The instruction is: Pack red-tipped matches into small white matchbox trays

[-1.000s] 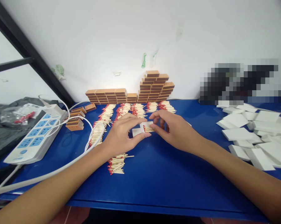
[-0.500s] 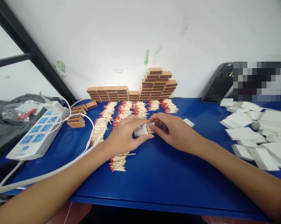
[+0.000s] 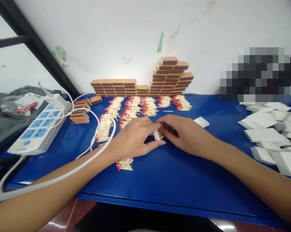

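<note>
My left hand (image 3: 135, 138) is closed around a small white box (image 3: 156, 134), thumb below it and fingers above. Much of the box is hidden by the fingers. My right hand (image 3: 186, 133) is closed at the box's right end, pinching a few matches (image 3: 161, 136) that show at its opening. Behind the hands, red-tipped matches (image 3: 149, 107) lie in several piles. A smaller match pile (image 3: 125, 164) is below my left wrist. To the right of my right hand, a flat white box (image 3: 201, 121) rests on the blue table (image 3: 174, 180).
Brown matchboxes (image 3: 113, 87) are stacked along the wall, higher at the right (image 3: 169, 77). Several more matchboxes (image 3: 79, 116) stand at left, by a power strip (image 3: 39, 125). Its white cable (image 3: 84, 169) crosses over my left forearm. White boxes (image 3: 263, 135) are heaped at right.
The white box has turned between my hands, so less of its side shows. Both hands stay together around it. The whole view has shifted slightly.
</note>
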`<state>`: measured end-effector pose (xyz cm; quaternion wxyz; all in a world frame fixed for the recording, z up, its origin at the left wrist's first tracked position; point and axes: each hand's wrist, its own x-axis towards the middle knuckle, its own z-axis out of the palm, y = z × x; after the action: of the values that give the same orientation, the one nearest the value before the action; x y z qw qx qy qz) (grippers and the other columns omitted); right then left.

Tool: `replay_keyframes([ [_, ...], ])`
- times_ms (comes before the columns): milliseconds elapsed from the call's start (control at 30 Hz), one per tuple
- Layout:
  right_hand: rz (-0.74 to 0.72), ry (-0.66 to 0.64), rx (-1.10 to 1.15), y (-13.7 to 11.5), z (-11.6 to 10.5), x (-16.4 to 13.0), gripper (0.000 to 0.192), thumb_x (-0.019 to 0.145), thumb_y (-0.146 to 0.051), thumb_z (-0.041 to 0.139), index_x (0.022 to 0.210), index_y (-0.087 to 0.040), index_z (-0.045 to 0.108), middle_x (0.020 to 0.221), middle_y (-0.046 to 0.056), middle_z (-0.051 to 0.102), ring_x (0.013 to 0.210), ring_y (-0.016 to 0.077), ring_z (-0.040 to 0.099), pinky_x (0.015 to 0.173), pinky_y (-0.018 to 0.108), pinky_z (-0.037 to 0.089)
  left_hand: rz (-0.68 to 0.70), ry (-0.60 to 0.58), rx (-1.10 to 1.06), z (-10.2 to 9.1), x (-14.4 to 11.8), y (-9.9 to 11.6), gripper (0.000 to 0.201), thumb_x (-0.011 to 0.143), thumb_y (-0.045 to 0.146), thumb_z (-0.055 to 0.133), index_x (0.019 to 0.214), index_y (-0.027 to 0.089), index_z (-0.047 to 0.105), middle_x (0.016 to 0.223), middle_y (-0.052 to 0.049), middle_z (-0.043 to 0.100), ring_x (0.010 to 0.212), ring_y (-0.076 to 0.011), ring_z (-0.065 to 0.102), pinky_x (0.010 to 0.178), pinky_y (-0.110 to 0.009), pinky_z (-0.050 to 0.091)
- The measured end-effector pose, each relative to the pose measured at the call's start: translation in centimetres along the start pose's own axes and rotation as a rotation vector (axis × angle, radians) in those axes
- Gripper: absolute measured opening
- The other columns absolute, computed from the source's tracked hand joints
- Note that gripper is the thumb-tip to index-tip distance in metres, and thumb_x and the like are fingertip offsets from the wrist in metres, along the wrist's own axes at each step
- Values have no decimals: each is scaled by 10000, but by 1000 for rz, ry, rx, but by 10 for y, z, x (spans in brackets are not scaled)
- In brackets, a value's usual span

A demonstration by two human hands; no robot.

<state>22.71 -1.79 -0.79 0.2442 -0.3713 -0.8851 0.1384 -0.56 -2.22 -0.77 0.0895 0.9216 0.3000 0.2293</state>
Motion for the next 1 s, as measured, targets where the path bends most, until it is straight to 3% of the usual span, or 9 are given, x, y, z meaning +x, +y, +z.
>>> replay_keyframes([
  [700, 61, -163, -126, -6, -8, -5, 208, 1080, -290, 438, 1160, -205, 609, 1118, 119, 703, 896, 262, 713, 786, 408, 545, 44, -94, 155, -7, 1, 10, 362, 1052, 377, 630, 1294, 107, 625, 1025, -79, 722, 941, -243, 676, 890, -398, 512],
  [1000, 24, -104, -167, -6, -5, -7, 195, 1058, -257, 464, 1145, -209, 632, 1129, 127, 701, 928, 278, 720, 776, 407, 552, 132, -39, 210, -6, -1, 10, 367, 1045, 322, 646, 1318, 80, 601, 1044, -95, 722, 971, -248, 690, 900, -383, 521],
])
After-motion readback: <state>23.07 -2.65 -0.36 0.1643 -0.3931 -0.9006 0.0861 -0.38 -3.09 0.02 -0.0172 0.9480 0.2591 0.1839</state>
